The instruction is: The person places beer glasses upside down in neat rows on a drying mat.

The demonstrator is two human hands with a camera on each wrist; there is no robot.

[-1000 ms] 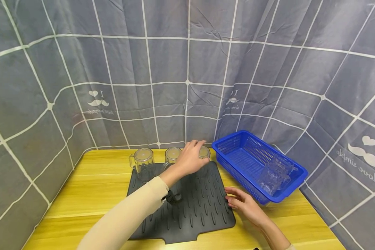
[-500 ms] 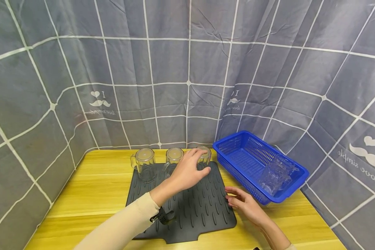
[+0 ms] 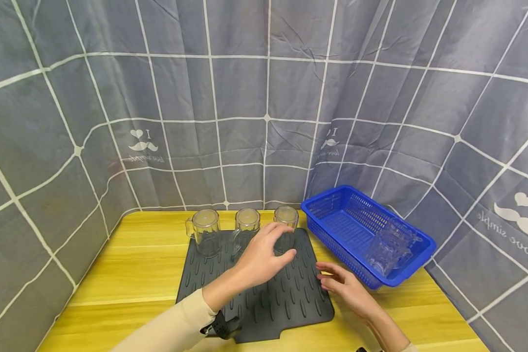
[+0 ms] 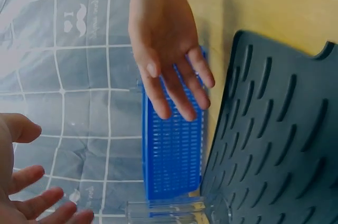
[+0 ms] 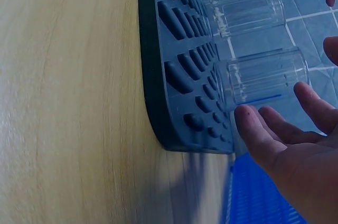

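Overlapping mug in head view, left hand seemingly apart wrist-side

Looks like makeshift kitchen-type set-up; can't tell if in a home. Enclosed at back + both sides by grey grid-pattern curtain w/ mirrored "love simple" print; fitted w/ wood-grain table, ridged mat, glass mugs, blue plastic basket.

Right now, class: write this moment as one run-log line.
glass mugs: three in row on mat | left hand: empty, near rightmost mug | right hand: empty, beside mat | blue basket: clear glassware inside
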